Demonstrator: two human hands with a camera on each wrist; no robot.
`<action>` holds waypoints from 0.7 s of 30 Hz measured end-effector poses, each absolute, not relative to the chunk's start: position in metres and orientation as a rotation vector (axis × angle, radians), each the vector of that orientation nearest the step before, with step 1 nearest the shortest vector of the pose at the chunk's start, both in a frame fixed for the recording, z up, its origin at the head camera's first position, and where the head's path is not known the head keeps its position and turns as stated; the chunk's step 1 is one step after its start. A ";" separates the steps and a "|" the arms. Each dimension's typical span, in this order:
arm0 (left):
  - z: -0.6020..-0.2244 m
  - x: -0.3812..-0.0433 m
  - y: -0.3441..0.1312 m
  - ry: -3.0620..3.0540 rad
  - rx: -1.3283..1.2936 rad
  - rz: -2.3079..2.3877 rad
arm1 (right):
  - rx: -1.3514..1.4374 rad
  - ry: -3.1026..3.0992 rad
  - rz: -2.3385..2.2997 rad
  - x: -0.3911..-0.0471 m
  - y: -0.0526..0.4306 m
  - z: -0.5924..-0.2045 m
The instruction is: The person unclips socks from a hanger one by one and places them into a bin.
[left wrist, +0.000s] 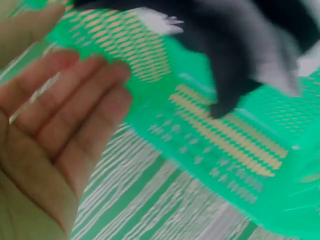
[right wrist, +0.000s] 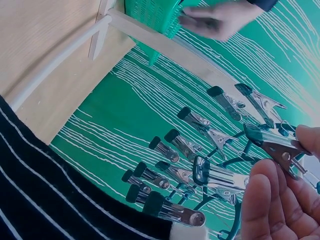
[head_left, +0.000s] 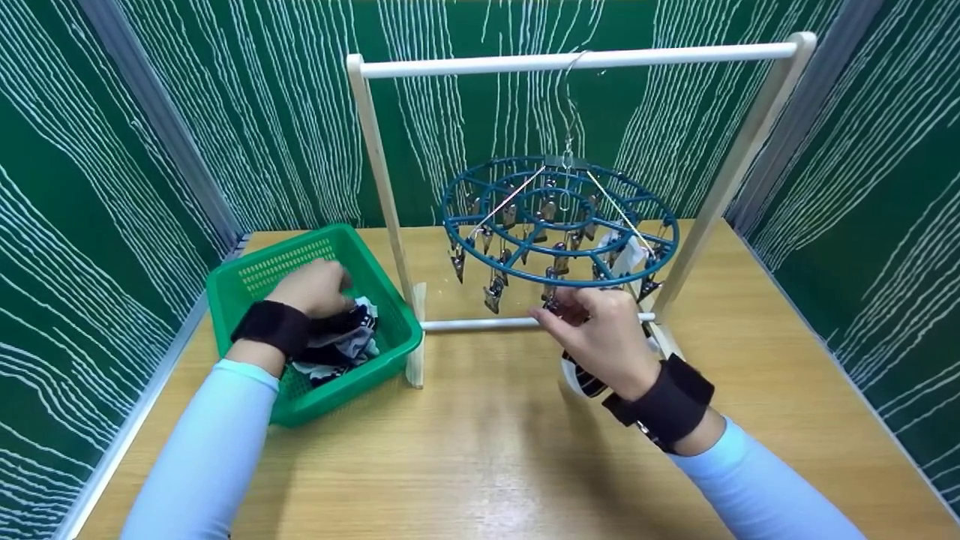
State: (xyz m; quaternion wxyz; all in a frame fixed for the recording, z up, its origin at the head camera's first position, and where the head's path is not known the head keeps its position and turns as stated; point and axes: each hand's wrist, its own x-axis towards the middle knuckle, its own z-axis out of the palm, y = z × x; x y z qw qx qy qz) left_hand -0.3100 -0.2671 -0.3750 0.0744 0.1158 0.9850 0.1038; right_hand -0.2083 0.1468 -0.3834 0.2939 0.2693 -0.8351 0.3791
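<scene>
My left hand is inside the green basket, over a heap of black, grey and white cloth pieces. In the left wrist view its fingers are fairly straight, with blurred dark cloth beyond the fingertips. My right hand is under the front rim of the round blue hanger. In the right wrist view its thumb and fingers pinch a metal clip with dark tips. A black sock with white stripes hangs close by, partly hidden behind my right hand in the head view.
The hanger hangs by a hook from the white bar of a wooden stand. Several metal clips dangle from its rings. White cloth hangs at its right. A lower bar crosses near the wooden table.
</scene>
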 end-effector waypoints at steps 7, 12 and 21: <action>-0.334 -0.290 -0.248 3.195 0.272 0.532 | 0.730 -2.198 0.991 -0.209 0.147 -0.384; -0.322 -0.275 -0.232 3.377 0.330 0.659 | 0.721 -2.216 1.013 -0.209 0.147 -0.384; -0.308 -0.248 -0.197 3.570 0.649 0.667 | 0.719 -2.220 1.016 -0.209 0.147 -0.384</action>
